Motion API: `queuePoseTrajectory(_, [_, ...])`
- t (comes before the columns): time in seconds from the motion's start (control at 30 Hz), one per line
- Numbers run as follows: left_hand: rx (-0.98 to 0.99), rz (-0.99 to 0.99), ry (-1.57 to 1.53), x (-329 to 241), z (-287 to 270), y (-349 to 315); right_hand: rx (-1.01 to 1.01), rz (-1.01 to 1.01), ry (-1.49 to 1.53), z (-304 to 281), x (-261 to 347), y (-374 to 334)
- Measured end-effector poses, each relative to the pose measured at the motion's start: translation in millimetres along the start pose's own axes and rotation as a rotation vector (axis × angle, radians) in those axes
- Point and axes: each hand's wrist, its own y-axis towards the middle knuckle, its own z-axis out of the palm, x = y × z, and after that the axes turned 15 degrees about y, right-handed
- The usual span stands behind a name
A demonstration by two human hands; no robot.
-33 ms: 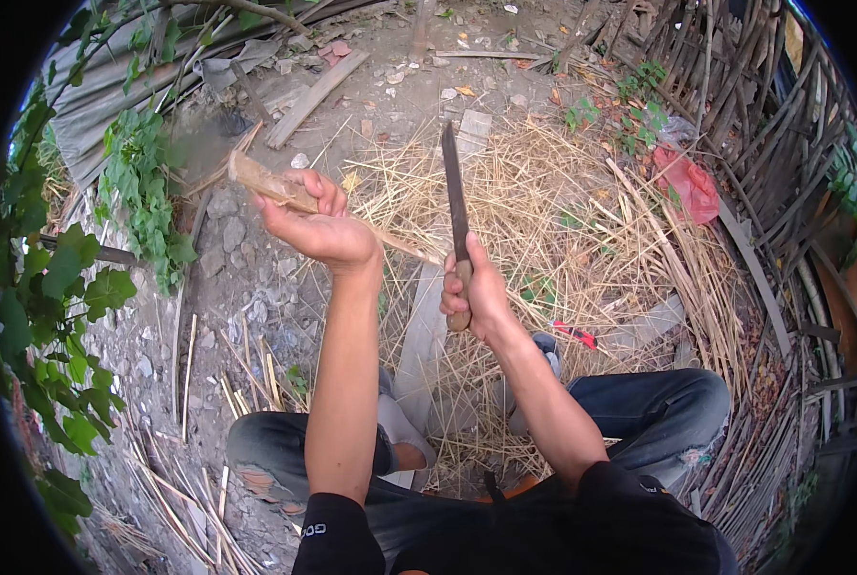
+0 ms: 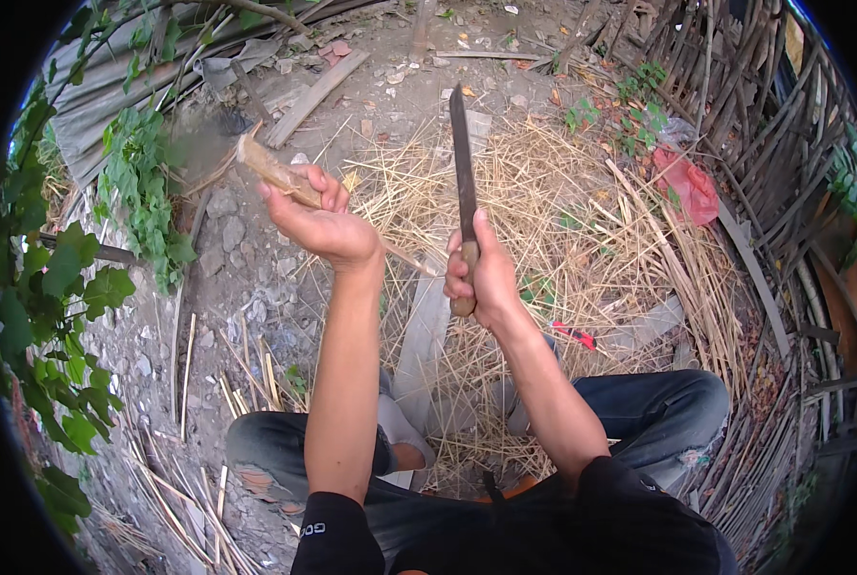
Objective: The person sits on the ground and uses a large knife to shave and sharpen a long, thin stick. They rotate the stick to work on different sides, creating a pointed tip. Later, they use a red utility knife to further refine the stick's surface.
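Observation:
My left hand [image 2: 325,218] is closed around a pale brown length of wood [image 2: 275,172], palm turned up. Its thick end points to the far left, and a thinner end shows past my wrist toward the middle. In my right hand [image 2: 486,273] is a long knife [image 2: 463,158] with a dark narrow blade and a wooden handle. The fingers wrap the handle, and the blade stands nearly upright, tip pointing away from me. Blade and wood are apart, with the knife to the right of the wood.
Straw-like shavings [image 2: 543,220] cover the ground ahead, around a flat board [image 2: 419,331]. A small red-and-black object [image 2: 574,335] lies by my right knee. Red plastic [image 2: 687,184] lies near the stick fence [image 2: 773,125] at right. Leafy plants [image 2: 146,196] and stones [image 2: 225,233] are at left.
My right hand has moved slightly up and to the right, raising the knife. My left hand and the wood have shifted a little to the right.

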Motion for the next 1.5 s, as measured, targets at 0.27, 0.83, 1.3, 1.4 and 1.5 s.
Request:
queuePoseTrajectory(0.27, [-0.011, 0.035, 0.102, 5, 11, -9, 0.43, -0.816, 0.173, 98, 105, -57])
queuePoseTrajectory(0.83, [-0.038, 0.022, 0.135, 16, -14, 20, -0.059, 0.309, 0.03, -23, -24, 25])
queuePoseTrajectory(1.3, [-0.019, 0.054, 0.136, 24, 21, -2, -0.266, 0.214, -0.825, -165, -204, -12])
queuePoseTrajectory(1.4, [-0.034, -0.01, 0.133, 25, -13, -14, -0.27, 0.762, -0.046, -137, -185, -50])
queuePoseTrajectory(1.5, [-0.033, 0.023, 0.101, 23, -2, 10, -0.05, 0.858, 0.855, -143, -127, 11])
